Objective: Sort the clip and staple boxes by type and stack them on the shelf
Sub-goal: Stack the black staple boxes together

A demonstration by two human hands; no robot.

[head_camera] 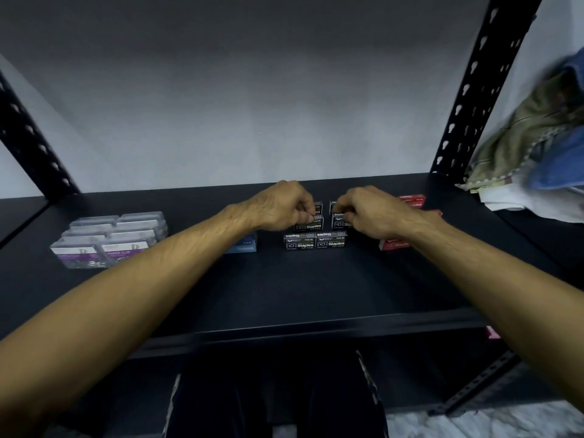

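Observation:
Several black staple boxes (316,241) stand in rows mid-shelf on the black shelf (284,289). My left hand (284,202) has its fingers curled on a black staple box (311,223) in the second row. My right hand (366,210) grips another black staple box (339,221) just to the right of it. Red staple boxes (410,200) lie behind and under my right wrist, one at the front (393,245). A blue box (243,245) peeks from under my left forearm. Clear paper clip boxes (110,238) are stacked at the left.
Black slotted uprights (474,90) frame the shelf at both sides. Folded cloths and towels (537,137) pile up at the right, beyond the upright. A grey wall backs the shelf. A lower shelf level lies in shadow below.

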